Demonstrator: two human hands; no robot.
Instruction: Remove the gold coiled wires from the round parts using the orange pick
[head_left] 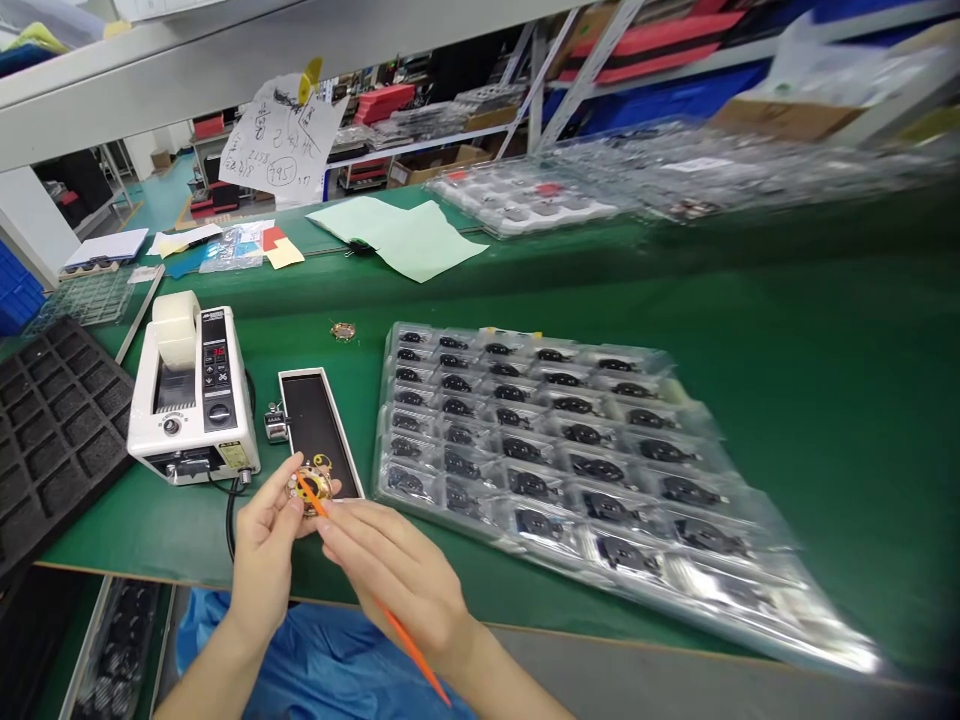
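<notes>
pale grn sheet rt of handwritten note

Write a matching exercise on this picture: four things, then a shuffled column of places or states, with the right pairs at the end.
1. Orange stick
2. Round gold-coloured part
3. Tape dispenser
4. Clear plastic tray

A. White, with red digits lit
B. Held in the right hand
C. Carries rows of black parts
D. Held in the left hand

Pairs: 1-B, 2-D, 3-A, 4-C
</notes>
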